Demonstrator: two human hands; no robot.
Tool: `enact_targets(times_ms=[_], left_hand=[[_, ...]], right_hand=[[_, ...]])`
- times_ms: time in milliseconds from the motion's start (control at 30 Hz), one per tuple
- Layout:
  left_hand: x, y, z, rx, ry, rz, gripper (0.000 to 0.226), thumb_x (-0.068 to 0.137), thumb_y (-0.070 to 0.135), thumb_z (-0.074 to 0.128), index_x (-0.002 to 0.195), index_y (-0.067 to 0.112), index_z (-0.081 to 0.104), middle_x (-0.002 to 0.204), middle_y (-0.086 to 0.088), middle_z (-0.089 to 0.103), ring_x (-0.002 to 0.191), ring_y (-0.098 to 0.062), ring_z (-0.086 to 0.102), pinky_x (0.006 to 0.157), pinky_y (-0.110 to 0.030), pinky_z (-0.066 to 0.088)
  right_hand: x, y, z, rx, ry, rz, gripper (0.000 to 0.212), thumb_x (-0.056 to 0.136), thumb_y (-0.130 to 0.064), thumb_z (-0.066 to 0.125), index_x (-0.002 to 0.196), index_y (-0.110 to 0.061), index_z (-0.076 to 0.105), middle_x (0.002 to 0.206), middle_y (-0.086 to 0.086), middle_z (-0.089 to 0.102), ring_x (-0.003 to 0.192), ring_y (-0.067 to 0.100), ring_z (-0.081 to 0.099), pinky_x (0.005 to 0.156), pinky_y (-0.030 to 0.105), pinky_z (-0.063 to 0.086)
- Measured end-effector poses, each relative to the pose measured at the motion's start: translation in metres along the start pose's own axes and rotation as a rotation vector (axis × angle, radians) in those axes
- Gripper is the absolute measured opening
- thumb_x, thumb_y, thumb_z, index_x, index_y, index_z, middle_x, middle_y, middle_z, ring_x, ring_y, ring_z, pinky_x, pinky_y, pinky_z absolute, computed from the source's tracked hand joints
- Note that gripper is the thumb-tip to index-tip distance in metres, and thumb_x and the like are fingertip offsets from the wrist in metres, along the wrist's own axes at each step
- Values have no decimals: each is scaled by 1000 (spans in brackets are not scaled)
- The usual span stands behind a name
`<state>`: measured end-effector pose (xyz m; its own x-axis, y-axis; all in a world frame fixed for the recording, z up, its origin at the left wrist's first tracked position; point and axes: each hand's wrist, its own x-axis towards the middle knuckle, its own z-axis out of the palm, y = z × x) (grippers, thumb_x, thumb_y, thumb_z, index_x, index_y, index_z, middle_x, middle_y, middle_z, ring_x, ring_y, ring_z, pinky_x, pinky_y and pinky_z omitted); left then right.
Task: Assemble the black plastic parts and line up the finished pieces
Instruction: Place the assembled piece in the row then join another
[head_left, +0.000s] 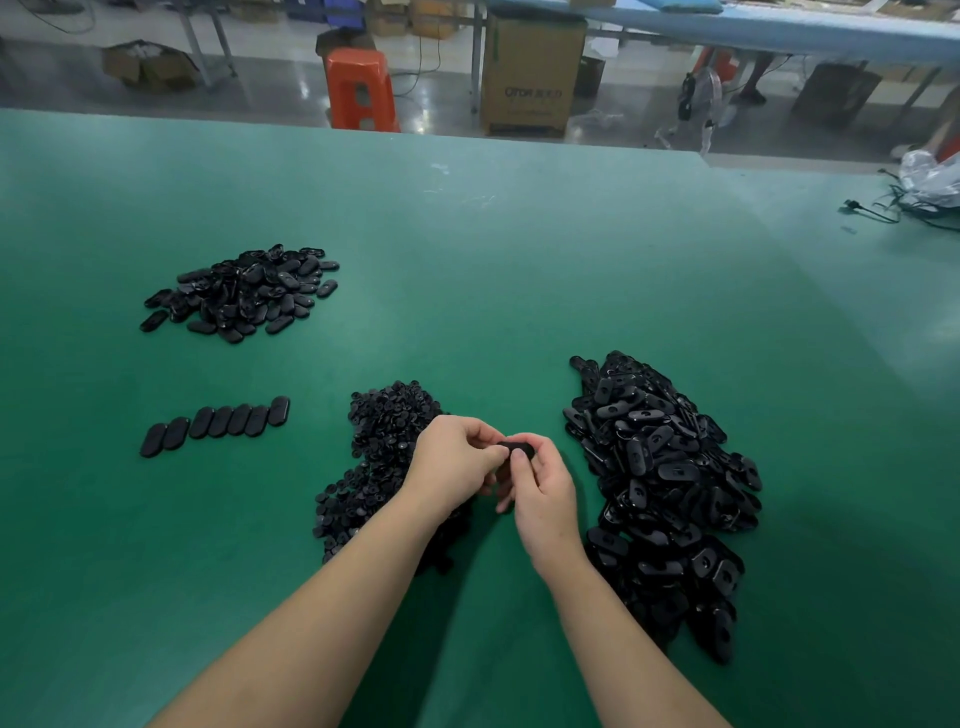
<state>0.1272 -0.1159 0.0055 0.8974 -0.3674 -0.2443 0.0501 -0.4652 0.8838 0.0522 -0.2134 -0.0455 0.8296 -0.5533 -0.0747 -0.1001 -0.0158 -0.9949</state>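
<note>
Beyond the far edge of the green table (467, 234) we see an orange plastic stool (360, 89) standing on the grey floor, with a tall cardboard box (531, 73) to its right and an open carton (148, 65) off to its left. At the table's right edge lie black cables (878, 210) beside what looks like a crumpled clear plastic bag (930, 174). A long blue-topped bench (779, 28) runs across the background.
</note>
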Motion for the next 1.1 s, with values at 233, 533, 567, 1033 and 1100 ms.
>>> enact_targets(times_ms=[233, 533, 567, 1033, 1100], left_hand=[[-1, 1, 2, 34, 24, -25, 10, 80, 11, 73, 74, 18, 72, 60, 0, 72, 47, -13, 63, 56, -30, 60], [-4, 5, 8, 124, 60, -1, 7, 79, 22, 75, 76, 19, 69, 70, 5, 73, 70, -12, 70, 64, -22, 51], [-5, 6, 8, 122, 61, 7, 7, 80, 21, 75, 76, 19, 69, 70, 5, 73, 70, -12, 70, 65, -23, 52], [-10, 0, 5, 437, 32, 316, 17, 90, 15, 61, 105, 15, 68, 91, 1, 71, 87, -18, 65, 81, -34, 52], [-10, -1, 4, 549, 41, 413, 20, 93, 20, 59, 112, 17, 63, 97, -1, 68, 91, -21, 62, 82, -36, 51]], right_hand=[[1, 2, -1, -47, -14, -8, 22, 105, -10, 46, 99, -24, 62, 70, 6, 65, 50, 17, 53, 52, 33, 46], [-1, -1, -1, 2, -32, 15, 27, 100, -20, 47, 90, -39, 63, 81, 3, 69, 59, 13, 56, 50, 31, 46], [-1, -1, -2, 9, -30, 14, 29, 102, -18, 47, 90, -38, 63, 81, 2, 70, 60, 13, 56, 50, 29, 45], [3, 2, -2, -30, -27, 17, 29, 105, -15, 48, 91, -39, 58, 69, -9, 63, 50, 10, 50, 48, 28, 43], [2, 3, -1, 10, -23, 25, 25, 105, -16, 46, 97, -37, 57, 66, -9, 60, 51, 12, 49, 47, 28, 42]])
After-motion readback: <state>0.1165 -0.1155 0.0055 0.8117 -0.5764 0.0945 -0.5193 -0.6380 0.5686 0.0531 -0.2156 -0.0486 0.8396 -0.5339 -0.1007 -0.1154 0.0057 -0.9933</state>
